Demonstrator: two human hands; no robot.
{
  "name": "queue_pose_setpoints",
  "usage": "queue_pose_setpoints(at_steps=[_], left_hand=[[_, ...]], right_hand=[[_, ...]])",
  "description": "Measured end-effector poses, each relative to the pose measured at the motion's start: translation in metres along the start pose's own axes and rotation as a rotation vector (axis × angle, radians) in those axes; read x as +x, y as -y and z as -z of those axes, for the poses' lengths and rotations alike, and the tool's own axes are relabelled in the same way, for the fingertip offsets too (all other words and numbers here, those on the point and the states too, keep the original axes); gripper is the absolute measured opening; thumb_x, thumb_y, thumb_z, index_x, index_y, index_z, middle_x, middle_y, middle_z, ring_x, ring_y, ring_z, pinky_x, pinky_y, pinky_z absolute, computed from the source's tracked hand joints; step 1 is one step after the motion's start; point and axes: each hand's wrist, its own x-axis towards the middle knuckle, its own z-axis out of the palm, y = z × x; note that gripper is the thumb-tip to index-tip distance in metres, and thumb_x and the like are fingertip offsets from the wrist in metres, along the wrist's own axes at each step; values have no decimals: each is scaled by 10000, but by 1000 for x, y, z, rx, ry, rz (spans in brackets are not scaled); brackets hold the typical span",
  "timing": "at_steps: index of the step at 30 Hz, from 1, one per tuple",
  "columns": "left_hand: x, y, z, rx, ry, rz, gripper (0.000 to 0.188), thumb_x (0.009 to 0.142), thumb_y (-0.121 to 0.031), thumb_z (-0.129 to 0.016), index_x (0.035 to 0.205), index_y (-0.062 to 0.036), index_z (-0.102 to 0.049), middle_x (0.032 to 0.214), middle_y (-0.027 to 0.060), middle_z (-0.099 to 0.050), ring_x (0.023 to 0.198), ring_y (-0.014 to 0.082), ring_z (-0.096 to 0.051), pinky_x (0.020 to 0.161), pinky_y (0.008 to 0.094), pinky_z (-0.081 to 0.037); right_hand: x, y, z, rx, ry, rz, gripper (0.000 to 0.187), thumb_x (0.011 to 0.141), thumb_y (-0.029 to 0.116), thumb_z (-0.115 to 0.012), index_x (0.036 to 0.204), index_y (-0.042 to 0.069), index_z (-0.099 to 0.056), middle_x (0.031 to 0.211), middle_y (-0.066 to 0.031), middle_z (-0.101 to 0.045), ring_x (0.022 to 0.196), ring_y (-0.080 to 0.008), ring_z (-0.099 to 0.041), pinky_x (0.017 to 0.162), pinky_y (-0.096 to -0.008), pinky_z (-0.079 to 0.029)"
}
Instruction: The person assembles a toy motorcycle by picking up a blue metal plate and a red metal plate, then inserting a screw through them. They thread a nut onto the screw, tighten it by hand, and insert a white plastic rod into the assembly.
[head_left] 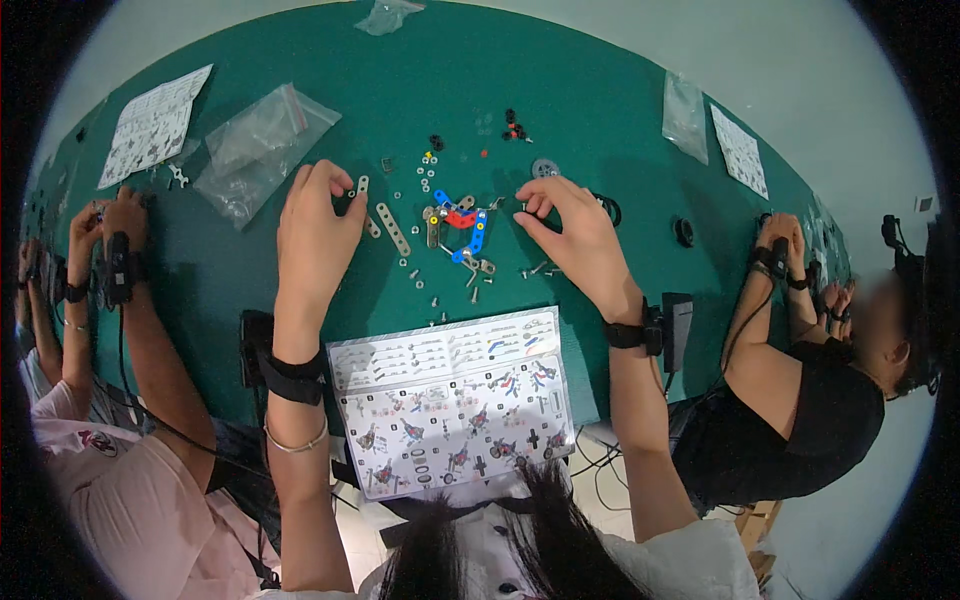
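Observation:
My left hand is curled over the table, thumb and forefinger bent toward each other beside a short metal strip. Whatever may lie between these fingertips is too small to name. A longer perforated metal strip lies to the right of it. Between my hands rests a partly joined toy model of blue, red and metal pieces. My right hand hovers right of the model, its fingers closed in a loose pinch; anything in them cannot be made out. Screws and nuts lie around the model.
A printed instruction sheet lies at the near edge. Plastic bags lie at the far left, with a grey wheel, black tyre and small black parts beyond. Co-workers' hands are at both sides of the green table.

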Motion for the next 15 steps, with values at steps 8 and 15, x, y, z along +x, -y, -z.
queue_pose_setpoints(at_steps=[8, 15], left_hand=[[7, -19, 10, -53, -166, -56, 185, 796, -70, -693, 955, -46, -601, 898, 68, -579, 843, 225, -571, 757, 373, -461], [22, -49, 21, -209, -65, -104, 119, 837, -63, -676, 938, -24, -628, 880, 58, -653, 809, 163, -587, 777, 301, -465]], right_hand=[[2, -5, -4, 48, -39, -87, 123, 825, 46, -689, 932, 19, -634, 873, -126, -626, 811, -316, -640, 711, -407, -511], [-4, -3, -6, -67, -49, -46, 75, 837, 47, -661, 887, 24, -611, 885, -145, -616, 817, -358, -621, 741, -427, -506]])
